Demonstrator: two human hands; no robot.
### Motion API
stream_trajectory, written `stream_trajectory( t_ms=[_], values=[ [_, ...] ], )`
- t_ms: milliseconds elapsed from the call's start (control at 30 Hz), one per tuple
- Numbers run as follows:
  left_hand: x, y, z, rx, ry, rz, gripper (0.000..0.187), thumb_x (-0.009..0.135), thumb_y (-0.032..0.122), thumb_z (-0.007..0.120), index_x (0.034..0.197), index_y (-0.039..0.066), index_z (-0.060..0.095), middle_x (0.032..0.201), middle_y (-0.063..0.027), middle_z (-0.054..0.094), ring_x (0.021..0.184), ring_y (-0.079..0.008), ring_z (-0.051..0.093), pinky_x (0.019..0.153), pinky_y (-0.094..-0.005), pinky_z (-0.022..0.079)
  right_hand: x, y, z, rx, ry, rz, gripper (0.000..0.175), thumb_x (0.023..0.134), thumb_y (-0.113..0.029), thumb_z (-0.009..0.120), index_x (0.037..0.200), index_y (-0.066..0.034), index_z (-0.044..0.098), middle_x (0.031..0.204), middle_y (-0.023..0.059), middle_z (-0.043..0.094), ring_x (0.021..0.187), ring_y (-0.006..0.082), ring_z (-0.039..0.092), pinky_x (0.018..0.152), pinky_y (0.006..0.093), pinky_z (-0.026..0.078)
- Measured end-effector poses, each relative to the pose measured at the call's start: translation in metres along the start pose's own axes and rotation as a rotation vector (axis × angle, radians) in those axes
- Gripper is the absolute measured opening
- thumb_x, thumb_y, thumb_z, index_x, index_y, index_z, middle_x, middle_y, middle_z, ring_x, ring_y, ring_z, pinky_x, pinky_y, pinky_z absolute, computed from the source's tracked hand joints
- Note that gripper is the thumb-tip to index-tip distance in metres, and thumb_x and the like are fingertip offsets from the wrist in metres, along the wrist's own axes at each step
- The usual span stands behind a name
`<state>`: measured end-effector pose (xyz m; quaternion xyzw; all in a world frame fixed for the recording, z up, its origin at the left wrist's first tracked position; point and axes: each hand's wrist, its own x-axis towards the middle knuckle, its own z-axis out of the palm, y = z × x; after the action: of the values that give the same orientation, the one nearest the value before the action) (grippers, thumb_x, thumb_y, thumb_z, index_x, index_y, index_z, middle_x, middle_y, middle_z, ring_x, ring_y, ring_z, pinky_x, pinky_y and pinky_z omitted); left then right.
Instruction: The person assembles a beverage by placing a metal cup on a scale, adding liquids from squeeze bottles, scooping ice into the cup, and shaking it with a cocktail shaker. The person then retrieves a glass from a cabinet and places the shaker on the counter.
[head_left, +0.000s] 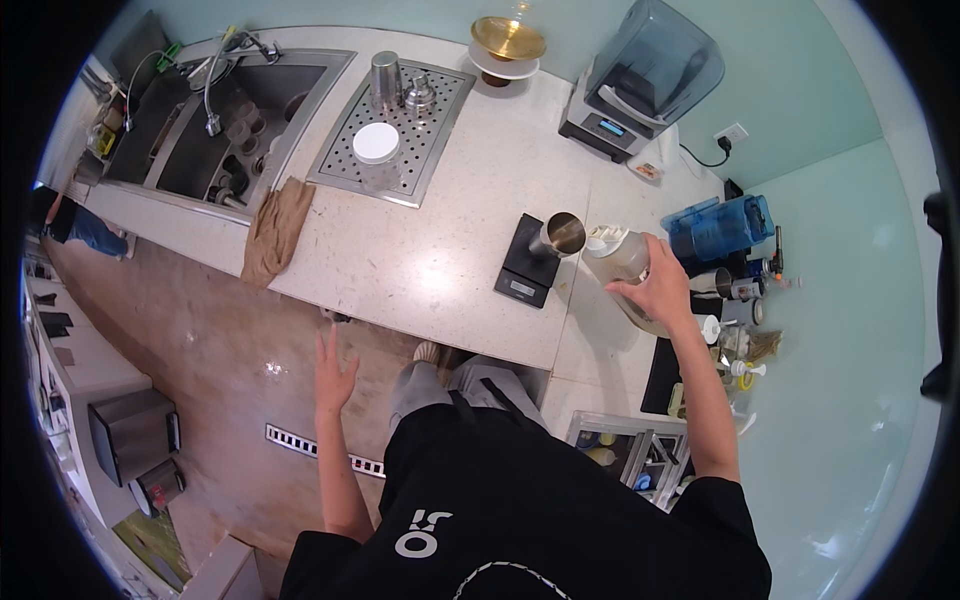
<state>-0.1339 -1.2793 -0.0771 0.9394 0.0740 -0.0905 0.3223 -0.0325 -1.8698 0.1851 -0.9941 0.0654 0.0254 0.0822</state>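
Note:
A metal shaker cup (562, 234) stands on a black digital scale (520, 279) on the pale counter. My right hand (658, 283) grips a clear jug (616, 259) with a white lid, tilted with its top close beside the cup's rim. Pale liquid shows inside the jug; whether any flows out cannot be told. Over the floor, off the counter's front edge, my left hand (335, 373) is empty with its fingers spread.
A perforated metal drip tray (337, 161) holds a shaker tin, a small metal shaker and a white-lidded jar (376, 144). Left of it are a brown cloth (276, 232) and a double sink (319, 97). A blender (637, 82), a blue pitcher (724, 229) and bottles line the wall. A person (82, 225) stands far left.

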Motion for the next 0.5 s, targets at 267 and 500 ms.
stream_trajectory(
  t_ms=[267, 500],
  values=[
    [0.029, 0.031, 0.032, -0.087, -0.161, 0.033, 0.103, 0.105, 0.041, 0.076, 0.185, 0.027, 0.014, 0.189, -0.0292, 0.003, 0.141, -0.0607, 0.06, 0.112, -0.06, 0.056, 0.023, -0.015, -0.015, -0.189, -0.129, -0.052, 0.104, 0.066, -0.043, 0.108, 0.151, -0.0108, 0.057, 0.133, 0.0137, 0.069, 0.123, 0.0398, 0.072, 0.101, 0.052, 0.061],
    [0.033, 0.018, 0.031, 0.118, -0.228, 0.022, 0.106, 0.105, 0.047, 0.074, 0.186, 0.029, 0.007, 0.189, -0.0294, -0.001, 0.136, -0.0589, 0.063, 0.106, -0.0589, 0.059, 0.028, -0.025, -0.016, -0.27, -0.159, -0.092, 0.103, 0.065, -0.043, 0.108, 0.15, -0.0111, 0.058, 0.134, 0.0136, 0.069, 0.126, 0.0388, 0.071, 0.099, 0.0529, 0.061]
  ],
)
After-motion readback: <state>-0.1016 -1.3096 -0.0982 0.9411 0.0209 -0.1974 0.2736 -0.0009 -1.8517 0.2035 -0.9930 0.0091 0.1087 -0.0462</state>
